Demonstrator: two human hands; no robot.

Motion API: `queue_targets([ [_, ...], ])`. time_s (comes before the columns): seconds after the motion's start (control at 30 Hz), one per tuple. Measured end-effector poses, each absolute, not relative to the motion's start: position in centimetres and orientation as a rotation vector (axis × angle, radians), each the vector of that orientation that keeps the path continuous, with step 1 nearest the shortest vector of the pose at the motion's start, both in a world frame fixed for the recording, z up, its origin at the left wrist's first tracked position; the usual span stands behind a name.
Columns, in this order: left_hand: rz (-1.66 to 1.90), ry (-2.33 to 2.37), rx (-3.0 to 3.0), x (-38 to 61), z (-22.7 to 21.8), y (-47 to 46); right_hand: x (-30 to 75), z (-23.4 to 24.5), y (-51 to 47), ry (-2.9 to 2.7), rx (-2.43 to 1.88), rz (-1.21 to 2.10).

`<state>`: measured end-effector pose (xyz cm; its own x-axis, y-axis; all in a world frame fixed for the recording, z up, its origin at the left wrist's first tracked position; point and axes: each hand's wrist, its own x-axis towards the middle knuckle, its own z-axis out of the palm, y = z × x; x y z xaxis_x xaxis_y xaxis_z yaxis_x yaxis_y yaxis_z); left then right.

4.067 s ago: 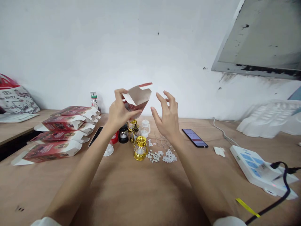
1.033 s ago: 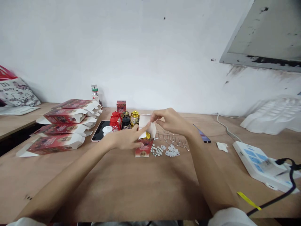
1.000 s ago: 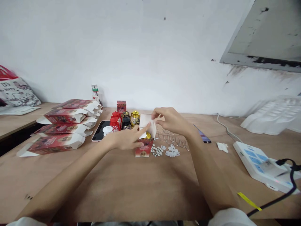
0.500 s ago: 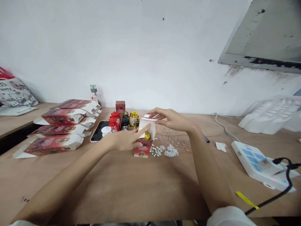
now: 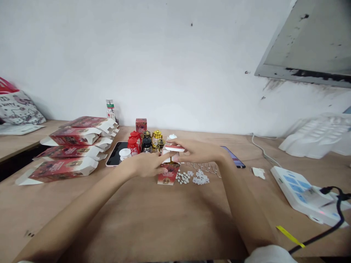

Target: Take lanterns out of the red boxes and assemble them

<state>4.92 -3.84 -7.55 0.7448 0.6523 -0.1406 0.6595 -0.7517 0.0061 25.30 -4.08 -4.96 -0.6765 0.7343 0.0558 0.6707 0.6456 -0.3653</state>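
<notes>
A small red cardboard box (image 5: 168, 176) stands upright on the table with its white-lined top flap (image 5: 174, 148) partly raised. Something gold shows in its opening. My left hand (image 5: 148, 164) grips the box from the left, thumb near its front. From the right, my right hand (image 5: 196, 151) has its fingers bent at the flap. Just behind and left of the box are miniature lanterns: red ones (image 5: 134, 145), a black one (image 5: 147, 145) and a gold one (image 5: 157, 138). White round pieces (image 5: 183, 177) and small clear-white parts (image 5: 201, 178) lie to its right.
Unfolded red boxes (image 5: 67, 170) are stacked at the left. A phone (image 5: 113, 155) lies beside a white round piece (image 5: 125, 153); another phone (image 5: 234, 159) is right of my hand. Bent metal wires (image 5: 207, 167) lie behind the small parts. A white power strip (image 5: 298, 193) sits at the right.
The box's top flap has tipped lower toward the opening, and my right hand has come down with it. My left hand stays at the box. More of the right phone shows.
</notes>
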Motion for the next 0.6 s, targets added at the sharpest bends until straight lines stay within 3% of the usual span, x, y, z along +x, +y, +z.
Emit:
queue_targets([
  [0.13,-0.320,1.218,2.913,5.0,-6.1,-5.2,24.5,-5.1,-4.5,-2.609,-1.193,0.598],
  [0.27,-0.408,1.159,2.837,3.2,-3.9,-6.9,24.1,-5.2,-4.5,-2.665,-1.268,0.508],
  [0.47,-0.102,0.730,2.792,1.2,-0.7,-10.2,23.8,-5.4,-5.1,-2.708,-1.374,0.264],
  [0.6,0.049,0.352,2.725,0.8,-1.0,-12.0,22.6,-5.9,-5.5,-2.643,-1.539,0.126],
])
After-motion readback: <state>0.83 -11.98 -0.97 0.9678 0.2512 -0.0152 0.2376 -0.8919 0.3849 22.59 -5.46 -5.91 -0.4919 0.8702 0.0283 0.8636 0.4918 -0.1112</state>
